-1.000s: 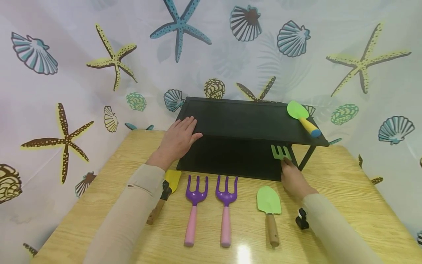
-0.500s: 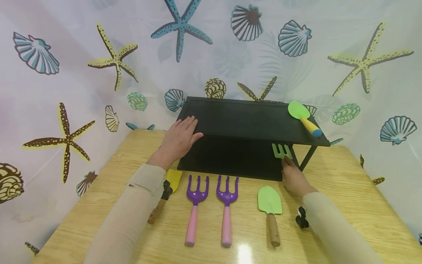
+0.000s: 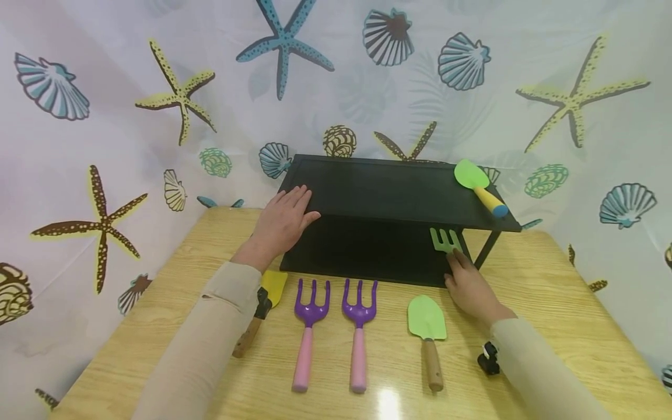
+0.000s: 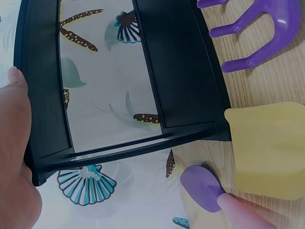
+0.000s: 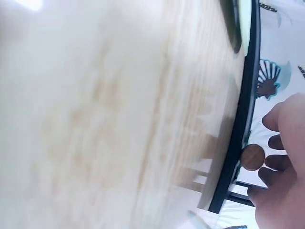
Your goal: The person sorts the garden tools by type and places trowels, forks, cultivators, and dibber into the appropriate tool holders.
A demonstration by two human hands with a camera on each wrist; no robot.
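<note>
My left hand [image 3: 283,221] rests with straight fingers on the left front of a black two-tier shelf [image 3: 378,186]. My right hand [image 3: 469,286] is at the right end of the lower tier, beside a green hand fork [image 3: 444,240] lying there. In the right wrist view, the fork's round wooden handle end [image 5: 252,157] sits just beyond my fingertips. The thumb is apart from it; whether a fingertip touches it I cannot tell. A light green trowel [image 3: 471,175] with a yellow and blue handle lies on the top tier's right end.
Before the shelf lie two purple hand forks [image 3: 311,312] with pink handles, a green trowel [image 3: 426,318] and a yellow trowel [image 3: 274,286]. A purple trowel [image 4: 200,188] shows in the left wrist view. Patterned cloth [image 3: 336,87] stands behind the wooden table [image 3: 173,326].
My right hand has loosened from the green fork's handle, its thumb now apart, and the wrist has shifted slightly right. The left hand has stayed on the shelf.
</note>
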